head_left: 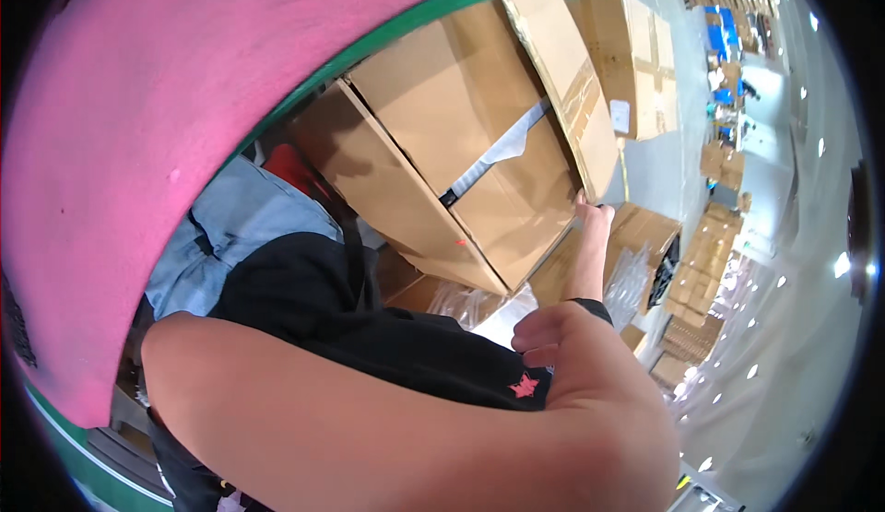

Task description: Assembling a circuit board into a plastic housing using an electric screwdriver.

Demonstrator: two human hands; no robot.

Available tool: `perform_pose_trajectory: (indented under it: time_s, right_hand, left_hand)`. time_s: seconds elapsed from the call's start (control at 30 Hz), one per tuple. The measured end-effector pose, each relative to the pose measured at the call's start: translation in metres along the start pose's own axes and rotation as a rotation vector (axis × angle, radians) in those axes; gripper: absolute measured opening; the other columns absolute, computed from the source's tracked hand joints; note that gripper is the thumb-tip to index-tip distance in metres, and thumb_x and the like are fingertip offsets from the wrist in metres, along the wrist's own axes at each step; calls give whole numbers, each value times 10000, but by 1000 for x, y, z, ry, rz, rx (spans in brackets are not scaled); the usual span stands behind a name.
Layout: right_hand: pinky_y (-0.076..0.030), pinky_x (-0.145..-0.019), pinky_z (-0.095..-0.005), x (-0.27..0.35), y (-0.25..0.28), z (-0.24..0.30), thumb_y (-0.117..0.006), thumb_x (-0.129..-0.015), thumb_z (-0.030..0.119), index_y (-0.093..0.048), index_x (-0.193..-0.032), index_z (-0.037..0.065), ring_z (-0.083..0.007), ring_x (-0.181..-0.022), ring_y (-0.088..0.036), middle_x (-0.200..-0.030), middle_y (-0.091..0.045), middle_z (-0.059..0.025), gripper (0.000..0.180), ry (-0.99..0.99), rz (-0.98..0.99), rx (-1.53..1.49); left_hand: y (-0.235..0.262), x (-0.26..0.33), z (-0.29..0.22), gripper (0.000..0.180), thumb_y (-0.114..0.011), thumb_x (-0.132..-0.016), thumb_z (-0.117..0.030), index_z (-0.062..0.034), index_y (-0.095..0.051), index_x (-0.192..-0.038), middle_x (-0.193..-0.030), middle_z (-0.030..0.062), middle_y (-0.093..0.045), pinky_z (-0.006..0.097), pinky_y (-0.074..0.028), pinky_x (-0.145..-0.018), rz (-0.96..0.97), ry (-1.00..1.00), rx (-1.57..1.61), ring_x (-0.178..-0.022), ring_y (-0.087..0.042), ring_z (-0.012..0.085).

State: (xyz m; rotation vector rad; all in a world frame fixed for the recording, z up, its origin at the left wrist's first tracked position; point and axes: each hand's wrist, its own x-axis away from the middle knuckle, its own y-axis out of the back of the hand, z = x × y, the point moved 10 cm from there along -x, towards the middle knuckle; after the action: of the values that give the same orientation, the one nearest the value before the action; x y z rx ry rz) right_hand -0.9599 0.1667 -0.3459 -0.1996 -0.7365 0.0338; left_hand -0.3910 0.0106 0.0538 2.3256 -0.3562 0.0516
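Note:
A large cardboard box point(433, 79) stands on its side or tilted before me, with flaps folded out and a grey strip across it. My right hand point(595, 210) reaches to the lower corner of its outer flap point(576, 97), thumb and fingers closed at the edge. Close to the camera, my left forearm point(369, 429) crosses the lower part of the picture. At its end my left hand point(576, 351) is held with fingers bent in front of my black shirt point(387, 337); whatever they may hold is hidden.
A big pink surface point(184, 97) with a green edge fills the upper left. Another taped box point(631, 60) stands behind the flap. More boxes point(705, 268) and clear plastic wrap point(631, 282) lie to the right. The view is tilted, with ceiling lights at the right rim.

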Motion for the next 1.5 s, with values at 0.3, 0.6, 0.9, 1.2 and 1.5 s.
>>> perform_pose_trajectory:
  time_s: [0.3, 0.6, 0.9, 1.2, 1.5]
  right_hand:
    - [-530, -809, -474, 19, 54, 32, -504, -989, 308, -446, -1302, 32, -401, -944, -670, -1056, -671, -237, 421, 625, -332, 1010]
    - [-490, -806, -489, 122, 35, 2, -524, -962, 200, -477, -1194, 49, -438, -911, -636, -988, -647, -278, 280, 1134, -537, 905]
    - [-474, -774, -506, 114, 32, -2, -470, -986, 167, -448, -1224, 36, -451, -903, -630, -1002, -652, -272, 273, 1061, -548, 1006]
    - [-465, -835, -479, 108, 31, -4, -456, -991, 144, -496, -1250, 40, -426, -1007, -597, -1107, -634, -222, 282, 1049, -550, 1017]
    - [-488, -805, -485, 109, 36, -1, -482, -976, 144, -531, -1238, 55, -440, -958, -622, -1064, -658, -246, 280, 1084, -586, 939]
  left_hand:
    - [3, -77, -4, 233, -683, -759, -197, -66, -720, -948, -812, 31, -699, 321, -486, -651, 129, 14, -12, -809, -671, 173]
    - [-33, -151, -28, 218, -665, -772, -167, -97, -722, -971, -896, 47, -695, 334, -489, -723, 271, -189, 52, -879, -664, 210]
    - [-87, -269, 224, 453, -540, -952, -296, -65, -497, -1339, -1101, 73, -630, 340, -474, -874, -299, 143, 856, -1029, -592, 179]
    - [-69, -218, 415, 534, -480, -955, -215, 28, -336, -1408, -1551, 173, -286, 491, -310, -1143, -1190, 399, 1722, -1401, -337, 310]
    - [-40, -231, 423, 220, -585, -859, -114, -7, -616, -1049, -1162, 113, -607, 460, -312, -1128, -999, 67, 2014, -1254, -480, 298]
